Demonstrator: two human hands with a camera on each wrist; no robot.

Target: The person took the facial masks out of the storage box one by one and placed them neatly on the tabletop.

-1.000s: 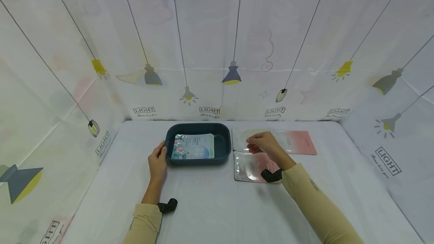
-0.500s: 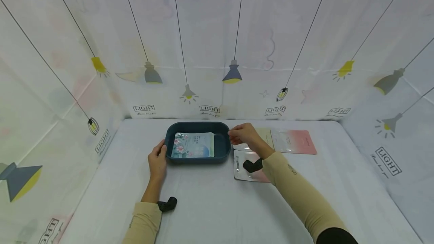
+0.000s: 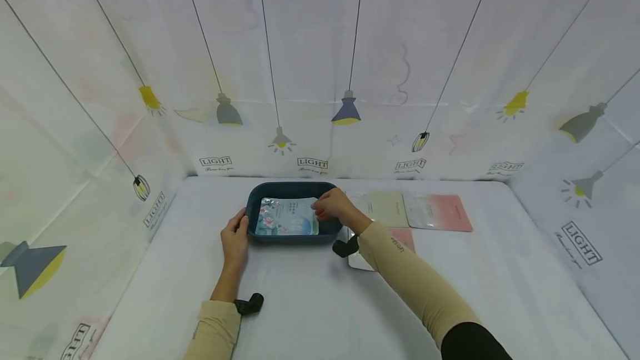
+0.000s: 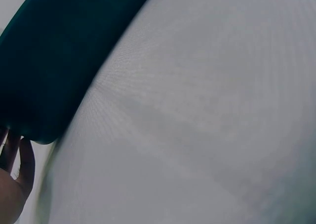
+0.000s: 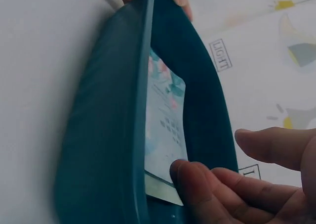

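Observation:
A dark teal tray (image 3: 295,239) stands on the white table. My left hand (image 3: 235,240) holds its left end, with fingertips at the end wall in the left wrist view. Inside the tray lies a flat sheet mask packet (image 3: 287,218) printed with flowers, a pale strip showing along its right edge. My right hand (image 3: 336,207) is over the tray's right end, close to that edge of the packet. In the right wrist view the right thumb (image 5: 269,142) stands apart from the loosely bent fingers, and nothing is between them.
Right of the tray lie a cream packet (image 3: 382,207) and a pink-and-silver packet (image 3: 442,213). Another pink packet (image 3: 404,238) is partly hidden under my right forearm. A white cloth backdrop (image 3: 385,154) with lamp prints rises behind the table.
My right hand has moved left from above the packets at the right to over the tray's right end. My left hand stays at the tray's left end.

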